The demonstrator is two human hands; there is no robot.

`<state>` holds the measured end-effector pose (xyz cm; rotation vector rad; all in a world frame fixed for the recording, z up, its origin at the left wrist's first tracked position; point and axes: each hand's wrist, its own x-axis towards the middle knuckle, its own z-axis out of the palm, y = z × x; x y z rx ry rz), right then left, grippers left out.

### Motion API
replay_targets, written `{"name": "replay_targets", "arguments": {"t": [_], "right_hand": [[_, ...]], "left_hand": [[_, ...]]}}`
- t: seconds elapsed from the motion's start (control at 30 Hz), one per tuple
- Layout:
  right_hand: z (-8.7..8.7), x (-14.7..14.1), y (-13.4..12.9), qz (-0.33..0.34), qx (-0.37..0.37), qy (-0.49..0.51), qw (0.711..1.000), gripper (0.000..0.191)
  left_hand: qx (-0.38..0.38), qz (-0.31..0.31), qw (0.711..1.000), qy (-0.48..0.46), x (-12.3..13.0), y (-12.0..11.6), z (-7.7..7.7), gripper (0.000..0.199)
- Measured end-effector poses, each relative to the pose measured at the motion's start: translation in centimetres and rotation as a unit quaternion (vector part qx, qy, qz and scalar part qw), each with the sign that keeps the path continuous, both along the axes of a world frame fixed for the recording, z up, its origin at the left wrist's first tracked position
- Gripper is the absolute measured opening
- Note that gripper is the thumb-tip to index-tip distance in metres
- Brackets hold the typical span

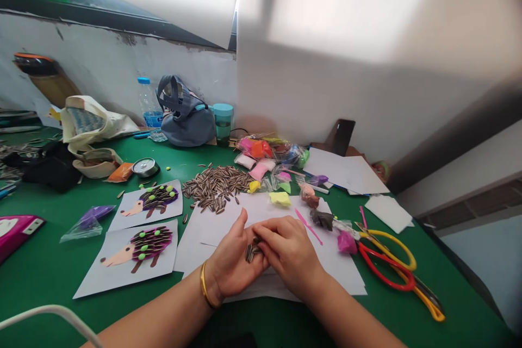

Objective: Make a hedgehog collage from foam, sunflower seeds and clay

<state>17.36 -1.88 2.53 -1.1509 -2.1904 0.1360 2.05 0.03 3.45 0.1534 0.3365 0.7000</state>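
Observation:
My left hand [232,263] is turned palm up over the white paper [342,266], its thumb raised, cupping a few striped sunflower seeds [252,252]. Over that palm, my right hand [289,250] has thumb and forefinger pinched together at a sunflower seed, which the fingers partly hide. A pile of sunflower seeds [218,185] lies beyond my hands on the paper's far edge. To the left are two cards with clay hedgehogs: the nearer hedgehog [141,247] and the farther hedgehog [150,198] have purple backs, seed spines and green dots.
Right of my hands are red-handled scissors [387,269], yellow-handled scissors [391,242], a pink tool [309,227] and dark clay [322,220]. Bagged coloured clay [265,152], a blue bag [187,119] and a cup [223,122] stand at the back. A white cable [53,310] crosses front left.

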Motion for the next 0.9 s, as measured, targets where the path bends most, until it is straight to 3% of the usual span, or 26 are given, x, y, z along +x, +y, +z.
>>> {"name": "replay_targets", "arguments": {"t": [0.23, 0.4, 0.5, 0.63, 0.9], "right_hand": [[0.1, 0.1, -0.2, 0.018, -0.015, 0.079, 0.997, 0.02], [-0.2, 2.5, 0.2, -0.019, -0.024, 0.142, 0.989, 0.021], [-0.9, 4.6, 0.8, -0.066, -0.057, 0.104, 0.991, 0.024], [-1.7, 5.8, 1.3, -0.086, -0.155, 0.012, 0.984, 0.017], [-2.0, 4.9, 1.2, -0.084, -0.155, -0.063, 0.982, 0.013]], "left_hand": [[0.01, -0.017, 1.0, -0.023, 0.1, -0.4, 0.0, 0.056], [-0.034, 0.052, 0.997, 0.04, -0.5, 0.7, -0.2, 0.054], [-0.047, 0.143, 0.985, 0.082, -1.1, 1.8, -0.4, 0.051], [-0.085, 0.205, 0.968, 0.114, -1.7, 3.1, -0.9, 0.042], [-0.093, 0.21, 0.966, 0.115, -1.8, 3.2, -1.4, 0.038]]}}
